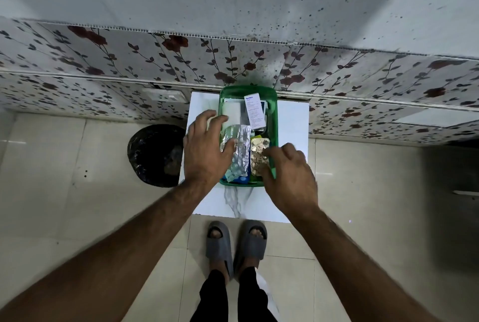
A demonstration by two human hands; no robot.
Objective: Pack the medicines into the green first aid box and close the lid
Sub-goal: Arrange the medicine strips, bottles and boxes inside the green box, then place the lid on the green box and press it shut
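The green first aid box (pixel 273 124) stands open on a small white tabletop (pixel 293 140) set against a wall with a floral pattern (pixel 103 62). The box is filled with medicines: a white carton with blue print (pixel 255 110) lies toward the far end, a white packet (pixel 233 111) sits beside it on the left, a silver foil blister strip (pixel 242 148) runs along the middle, and a gold blister strip (pixel 256 158) lies just to its right. The left hand (pixel 207 150) is over the left side of the box, fingers spread and laid flat, with fingertips resting on the silver foil blister strip and the white packet. The right hand (pixel 290 174) is at the near right corner, fingers loosely curled, fingertips touching the gold blister strip; it cannot be determined whether it pinches the strip. No lid is on the box. A bin lined with a black bag (pixel 155 155) stands on the tiled floor left of the tabletop. Two feet in grey slippers (pixel 236 244) stand just before it.
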